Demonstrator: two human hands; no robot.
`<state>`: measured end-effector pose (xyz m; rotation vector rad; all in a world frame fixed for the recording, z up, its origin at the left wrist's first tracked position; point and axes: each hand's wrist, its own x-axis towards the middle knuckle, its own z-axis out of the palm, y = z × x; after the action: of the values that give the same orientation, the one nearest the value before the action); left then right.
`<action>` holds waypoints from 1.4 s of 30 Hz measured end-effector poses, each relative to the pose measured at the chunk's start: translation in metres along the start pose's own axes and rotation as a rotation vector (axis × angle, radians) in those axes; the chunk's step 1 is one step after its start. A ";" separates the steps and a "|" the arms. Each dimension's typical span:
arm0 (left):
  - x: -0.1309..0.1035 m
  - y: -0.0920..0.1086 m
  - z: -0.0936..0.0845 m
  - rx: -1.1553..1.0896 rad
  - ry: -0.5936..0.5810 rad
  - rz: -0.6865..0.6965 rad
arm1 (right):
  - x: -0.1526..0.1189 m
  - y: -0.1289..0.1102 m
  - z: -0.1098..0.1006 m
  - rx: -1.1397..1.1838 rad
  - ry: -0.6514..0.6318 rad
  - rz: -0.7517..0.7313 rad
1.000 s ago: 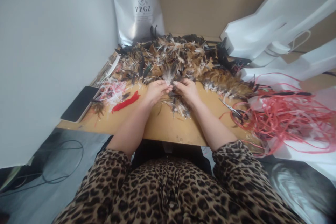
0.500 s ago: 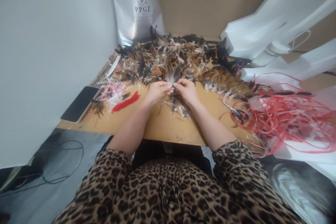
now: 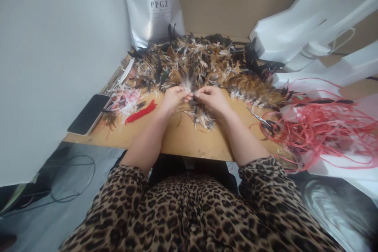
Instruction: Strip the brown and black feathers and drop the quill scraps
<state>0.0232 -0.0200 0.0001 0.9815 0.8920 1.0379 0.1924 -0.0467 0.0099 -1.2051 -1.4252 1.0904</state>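
Observation:
Near the middle of the table, my left hand (image 3: 175, 98) pinches the base of a small grey-and-white feather tuft (image 3: 188, 82), which fans upward from the fingertips. Just to its right, my right hand (image 3: 213, 100) is closed in a pinch, a small gap from the left fingertips; anything between its fingers is too small to make out. Behind both hands spreads a large pile of brown, black and white feathers (image 3: 177, 61). A smaller feather heap (image 3: 203, 117) lies below and between the hands.
On the left are a phone (image 3: 89, 114), pink and white strips (image 3: 125, 100) and a red strip (image 3: 141, 112). Scissors (image 3: 262, 119) and tangled red string (image 3: 321, 130) lie right. A silver bag (image 3: 156, 19) stands behind; white paper (image 3: 295, 19) rises at the back right.
My hands have moved slightly apart. The feather tuft has shifted a little left with my left hand, and my right hand has drawn right. The whole view has tilted slightly.

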 end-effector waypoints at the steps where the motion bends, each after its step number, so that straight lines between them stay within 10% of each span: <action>1: 0.001 0.000 -0.001 -0.009 0.019 0.002 | -0.002 -0.004 -0.005 -0.070 -0.078 0.019; 6: 0.002 0.001 -0.004 -0.037 0.043 0.028 | -0.005 -0.010 -0.022 -0.409 -0.356 0.031; 17: 0.001 0.000 -0.005 -0.034 0.006 0.008 | 0.002 0.007 -0.008 -0.590 -0.276 0.196; 30: -0.001 0.003 -0.009 -0.254 -0.197 -0.173 | -0.002 -0.007 -0.012 0.357 -0.107 0.081; 42: -0.009 0.000 -0.004 -0.243 -0.441 -0.299 | 0.008 -0.001 -0.012 0.524 0.097 -0.076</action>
<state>0.0168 -0.0277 -0.0005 0.7985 0.5121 0.6223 0.2038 -0.0383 0.0136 -0.8077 -1.0128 1.2347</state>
